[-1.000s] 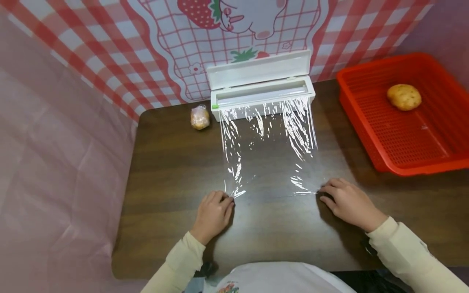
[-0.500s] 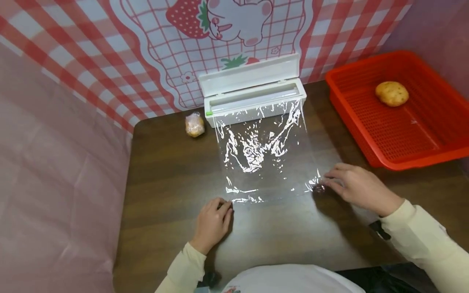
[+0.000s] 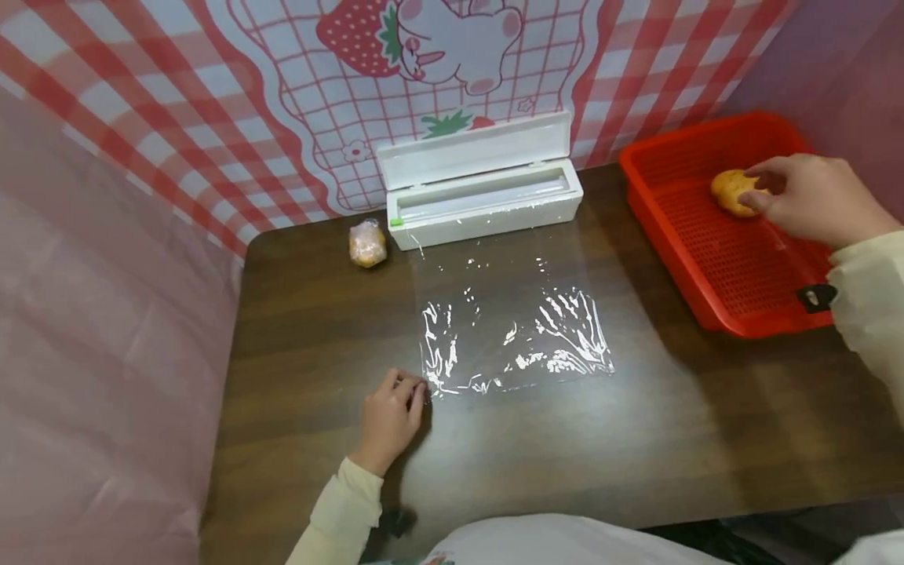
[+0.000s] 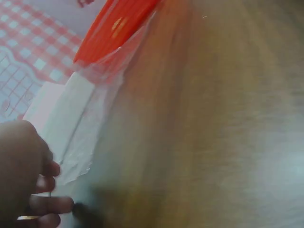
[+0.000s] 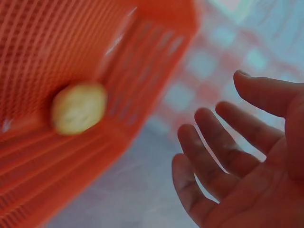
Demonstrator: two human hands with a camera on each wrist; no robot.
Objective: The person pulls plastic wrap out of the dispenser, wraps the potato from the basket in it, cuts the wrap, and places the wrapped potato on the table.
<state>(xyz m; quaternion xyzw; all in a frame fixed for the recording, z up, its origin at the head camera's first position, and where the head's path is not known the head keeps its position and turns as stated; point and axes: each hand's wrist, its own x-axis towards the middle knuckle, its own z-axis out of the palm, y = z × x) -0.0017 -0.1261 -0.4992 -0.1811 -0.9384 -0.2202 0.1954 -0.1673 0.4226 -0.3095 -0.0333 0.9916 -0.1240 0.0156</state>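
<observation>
Clear plastic wrap (image 3: pixel 494 329) stretches from a white dispenser box (image 3: pixel 487 216), lid raised, across the tabletop. At its near left corner my left hand (image 3: pixel 390 420) pinches the film's edge. The left wrist view shows those curled fingers beside the film (image 4: pixel 88 147). Over the red basket my right hand (image 3: pixel 819 196) reaches above a potato (image 3: pixel 730 193), partly covering it in the head view. In the right wrist view, the fingers (image 5: pixel 228 147) are spread and hold nothing, apart from the potato (image 5: pixel 80 108).
A small film-wrapped yellowish lump (image 3: pixel 367 245) sits left of the dispenser. The red plastic basket (image 3: pixel 681 263) stands at the right on the brown wooden table (image 3: pixel 304 329). Behind is a red-and-white checked cloth (image 3: pixel 169 118); pink cloth (image 3: pixel 106 353) hangs at the left.
My right hand has let go of the film's right corner and moved right and away, over the basket. The film has settled lower. My left hand stays at its corner.
</observation>
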